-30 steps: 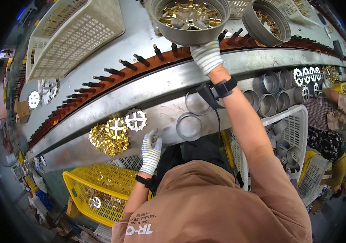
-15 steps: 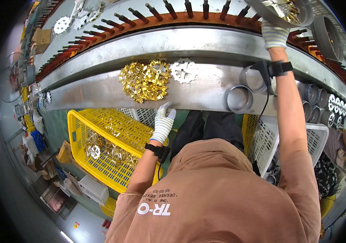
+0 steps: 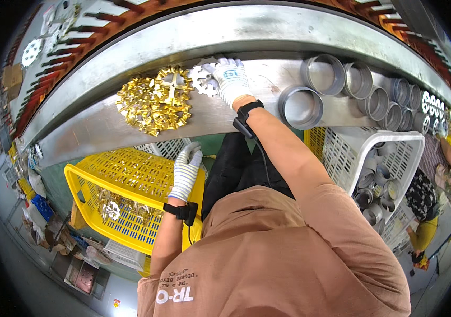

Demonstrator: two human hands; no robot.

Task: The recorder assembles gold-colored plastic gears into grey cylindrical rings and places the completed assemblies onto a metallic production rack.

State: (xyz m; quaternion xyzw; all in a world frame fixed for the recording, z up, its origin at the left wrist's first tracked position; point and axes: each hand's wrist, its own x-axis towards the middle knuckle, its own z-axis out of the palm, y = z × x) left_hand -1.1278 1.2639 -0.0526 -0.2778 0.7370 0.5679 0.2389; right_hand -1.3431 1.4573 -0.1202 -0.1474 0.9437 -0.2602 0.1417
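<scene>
A flat silver toothed disc (image 3: 203, 79) lies on the metal surface (image 3: 267, 113) under the gloved right hand (image 3: 230, 79), touching a pile of gold toothed discs (image 3: 154, 103) on its left.

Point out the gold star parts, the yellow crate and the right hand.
gold star parts (image 3: 154, 103), head view, middle of the pile on the metal ledge
yellow crate (image 3: 130, 171), head view, bare mesh of its near wall
right hand (image 3: 230, 79), head view, back of the white glove
</scene>
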